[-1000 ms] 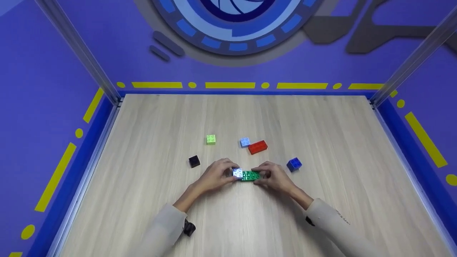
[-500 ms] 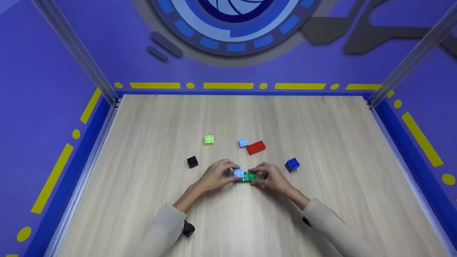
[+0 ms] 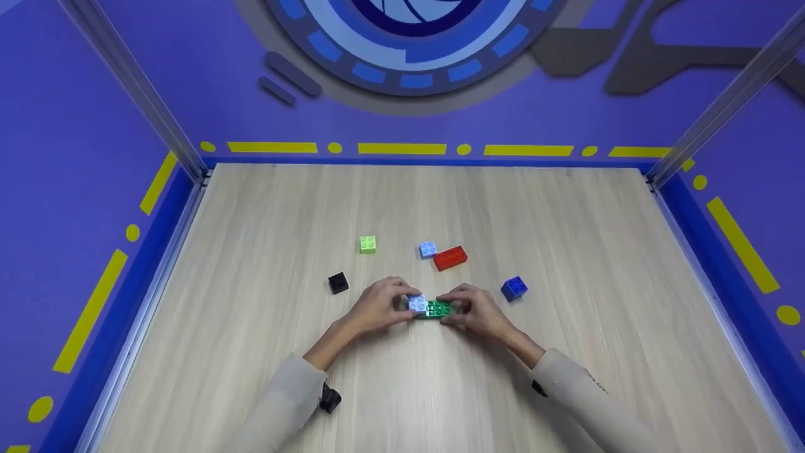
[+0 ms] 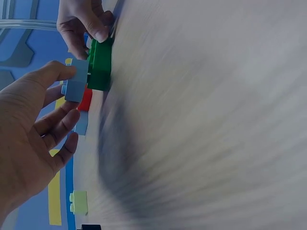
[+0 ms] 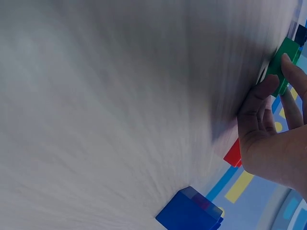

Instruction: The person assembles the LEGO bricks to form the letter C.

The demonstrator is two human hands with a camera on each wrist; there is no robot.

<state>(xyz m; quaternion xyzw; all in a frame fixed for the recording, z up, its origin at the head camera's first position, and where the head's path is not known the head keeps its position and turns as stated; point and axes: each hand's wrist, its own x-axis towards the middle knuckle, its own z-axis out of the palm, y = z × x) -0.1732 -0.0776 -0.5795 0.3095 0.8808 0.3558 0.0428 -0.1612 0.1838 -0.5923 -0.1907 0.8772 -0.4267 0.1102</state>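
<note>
At a wood-grain counter (image 3: 415, 390), the fingers of a person's left hand (image 3: 379, 306) pinch a light-blue brick (image 3: 417, 304) atop one end of a green brick (image 3: 438, 309), while those of the right hand (image 3: 481, 311) grip the other; a red brick (image 3: 451, 258) lies beyond.

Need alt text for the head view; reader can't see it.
A left hand pinches a light blue brick at the left end of a green brick the right hand grips. Farther back on a wooden table: a lime brick, black brick, red brick, dark blue brick and second light blue brick.
</note>
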